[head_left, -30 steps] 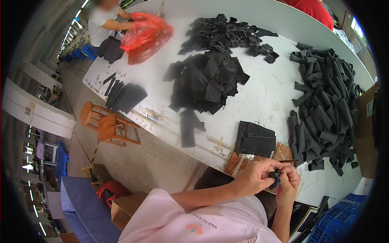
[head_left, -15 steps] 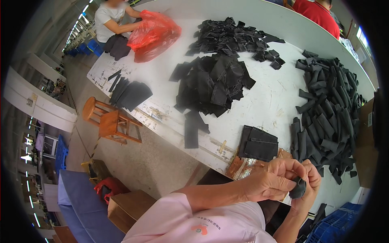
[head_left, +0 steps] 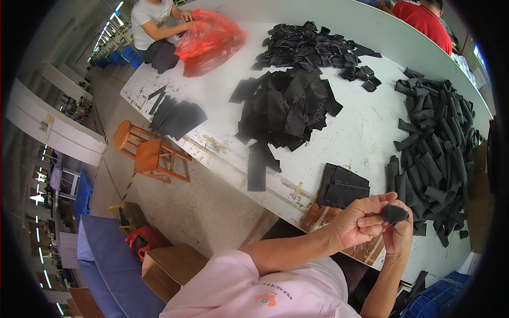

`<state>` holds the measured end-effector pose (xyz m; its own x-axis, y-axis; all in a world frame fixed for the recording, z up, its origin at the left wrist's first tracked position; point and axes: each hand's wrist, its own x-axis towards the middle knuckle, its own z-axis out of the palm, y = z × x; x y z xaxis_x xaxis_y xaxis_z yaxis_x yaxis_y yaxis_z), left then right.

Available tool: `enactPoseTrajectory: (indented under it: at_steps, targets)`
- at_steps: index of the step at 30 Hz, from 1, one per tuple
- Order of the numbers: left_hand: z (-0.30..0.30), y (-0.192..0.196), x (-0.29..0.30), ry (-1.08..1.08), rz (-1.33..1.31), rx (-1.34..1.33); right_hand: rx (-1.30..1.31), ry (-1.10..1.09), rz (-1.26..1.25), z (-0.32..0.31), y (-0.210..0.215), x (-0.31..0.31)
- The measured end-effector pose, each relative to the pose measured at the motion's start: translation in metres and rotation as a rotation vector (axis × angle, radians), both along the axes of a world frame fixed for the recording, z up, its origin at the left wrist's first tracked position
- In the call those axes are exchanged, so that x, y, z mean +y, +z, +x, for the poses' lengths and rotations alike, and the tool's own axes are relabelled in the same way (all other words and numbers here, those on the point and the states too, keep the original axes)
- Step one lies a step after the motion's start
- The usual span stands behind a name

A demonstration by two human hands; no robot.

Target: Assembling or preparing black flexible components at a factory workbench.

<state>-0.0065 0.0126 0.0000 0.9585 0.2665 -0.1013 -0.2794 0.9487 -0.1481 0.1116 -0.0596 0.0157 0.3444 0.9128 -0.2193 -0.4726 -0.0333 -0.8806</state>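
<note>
Both my hands are raised together over the table's near edge, gripping a small rolled or folded piece of black fabric. My left hand pinches it from the left with bent fingers. My right hand is closed round its other side, and the fingers partly hide it. Just beyond my left hand lies a small stack of flat black fabric pieces. A large heap of rolled black fabric pieces lies to the right of my hands.
Two more heaps, flat black pieces and smaller black scraps, lie on the white table. A co-worker handles a red plastic bag at far left. Wooden stools, a cardboard box and a blue crate stand around.
My hands have moved up slightly with the black fabric piece, which now points toward the right. The view has shifted a little; the heaps look the same.
</note>
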Motion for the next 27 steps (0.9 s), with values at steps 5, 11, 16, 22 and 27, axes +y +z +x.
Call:
enactPoseTrajectory:
  at_steps: [5, 11, 16, 22, 27]
  targets:
    - [-0.007, -0.024, 0.002, 0.045, 0.116, 0.115, 0.068, 0.011, -0.012, -0.002, -0.027, -0.003]
    - [-0.005, -0.02, -0.008, 0.01, 0.234, 0.197, -0.012, -0.02, -0.043, 0.004, -0.027, -0.013]
    - [-0.013, 0.022, -0.023, 0.505, 1.41, 0.447, -0.142, 0.254, 0.215, 0.014, -0.003, 0.006]
    - [-0.024, -0.026, -0.005, 0.022, 0.677, 0.48, 0.11, 0.153, 0.041, -0.001, -0.047, -0.009]
    - [-0.022, -0.015, 0.007, -0.08, 0.104, 0.05, -0.051, 0.193, 0.043, 0.003, -0.014, 0.0]
